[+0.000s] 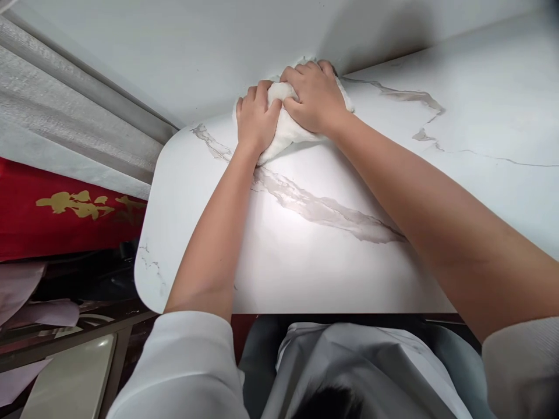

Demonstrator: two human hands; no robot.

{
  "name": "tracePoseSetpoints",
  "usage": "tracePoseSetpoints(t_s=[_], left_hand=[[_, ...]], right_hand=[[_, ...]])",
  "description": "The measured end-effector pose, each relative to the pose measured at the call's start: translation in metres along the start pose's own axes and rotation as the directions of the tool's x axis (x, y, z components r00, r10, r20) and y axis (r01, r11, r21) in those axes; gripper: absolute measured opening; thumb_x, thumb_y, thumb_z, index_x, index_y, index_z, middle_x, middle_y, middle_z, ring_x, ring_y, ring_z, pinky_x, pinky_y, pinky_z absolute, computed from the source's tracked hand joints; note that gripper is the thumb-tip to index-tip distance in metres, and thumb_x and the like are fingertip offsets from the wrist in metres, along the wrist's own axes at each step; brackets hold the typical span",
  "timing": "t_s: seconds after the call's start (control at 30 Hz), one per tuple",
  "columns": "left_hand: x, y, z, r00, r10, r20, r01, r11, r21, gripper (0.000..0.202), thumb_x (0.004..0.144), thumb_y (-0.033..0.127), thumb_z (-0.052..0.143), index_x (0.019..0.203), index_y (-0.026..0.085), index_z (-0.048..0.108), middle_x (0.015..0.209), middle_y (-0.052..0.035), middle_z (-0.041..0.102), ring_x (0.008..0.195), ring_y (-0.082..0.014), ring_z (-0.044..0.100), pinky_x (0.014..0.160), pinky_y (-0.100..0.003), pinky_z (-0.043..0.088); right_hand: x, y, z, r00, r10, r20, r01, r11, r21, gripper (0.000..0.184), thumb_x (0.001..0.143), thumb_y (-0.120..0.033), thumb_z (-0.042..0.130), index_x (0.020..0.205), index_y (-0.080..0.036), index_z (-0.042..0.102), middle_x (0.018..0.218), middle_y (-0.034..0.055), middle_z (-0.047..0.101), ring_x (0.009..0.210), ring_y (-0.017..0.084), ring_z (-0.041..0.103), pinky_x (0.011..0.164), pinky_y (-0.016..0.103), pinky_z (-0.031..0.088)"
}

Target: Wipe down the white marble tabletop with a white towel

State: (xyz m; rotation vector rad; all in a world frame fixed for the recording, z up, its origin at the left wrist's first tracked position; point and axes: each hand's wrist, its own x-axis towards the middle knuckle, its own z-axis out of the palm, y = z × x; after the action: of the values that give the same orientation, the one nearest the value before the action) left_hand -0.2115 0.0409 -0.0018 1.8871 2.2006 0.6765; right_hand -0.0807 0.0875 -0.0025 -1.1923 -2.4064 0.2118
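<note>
A bunched white cloth (283, 131) lies at the far edge of the white marble-patterned table (305, 256), against the pale wall. My left hand (254, 116) presses on its left part with fingers curled over it. My right hand (315, 96) lies on its top and right part, fingers bent and closed on the fabric. Both arms reach straight across the tabletop. Most of the cloth is hidden under the hands.
The table has a rounded left corner (151, 256). A grey curtain (65, 110) hangs at the left, with a red cloth bearing gold marks (65, 209) below it. Clutter and a low stand (65, 355) sit at the lower left.
</note>
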Motion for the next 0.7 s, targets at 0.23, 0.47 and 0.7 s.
tracePoseSetpoints(t_s=[0.23,0.47,0.7], left_hand=[[0.002,-0.003,0.002,1.000,0.022,-0.018,-0.023,0.999,-0.030,0.029,0.104,0.035,0.033,0.130,0.024,0.043,0.135,0.0014,0.054,0.130,-0.0224,0.035,0.117,-0.039,0.016],[-0.021,0.007,0.003,1.000,0.007,-0.018,-0.006,1.000,0.030,0.037,0.099,0.027,0.039,0.136,0.023,0.043,0.142,-0.0001,0.051,0.133,-0.0175,0.037,0.123,-0.040,0.012],[-0.091,0.026,0.004,0.996,0.082,-0.047,-0.080,0.996,0.035,0.039,0.098,0.028,0.043,0.137,0.028,0.050,0.143,-0.0060,0.053,0.143,-0.0242,0.037,0.124,-0.047,0.012]], right_hand=[[-0.005,0.000,-0.004,0.999,-0.028,-0.017,0.028,1.000,-0.014,0.055,0.089,-0.046,0.025,0.128,-0.025,0.059,0.122,0.0075,0.062,0.117,0.030,0.049,0.113,0.050,0.028],[-0.027,0.003,-0.004,0.998,-0.058,-0.029,0.058,0.998,0.000,0.048,0.096,-0.042,0.028,0.124,-0.020,0.059,0.121,0.0105,0.062,0.119,0.030,0.050,0.113,0.051,0.027],[-0.089,-0.001,-0.016,0.989,-0.148,-0.021,0.146,0.988,-0.050,0.055,0.096,-0.039,0.021,0.127,-0.012,0.058,0.125,0.0137,0.059,0.117,0.028,0.048,0.112,0.052,0.022]])
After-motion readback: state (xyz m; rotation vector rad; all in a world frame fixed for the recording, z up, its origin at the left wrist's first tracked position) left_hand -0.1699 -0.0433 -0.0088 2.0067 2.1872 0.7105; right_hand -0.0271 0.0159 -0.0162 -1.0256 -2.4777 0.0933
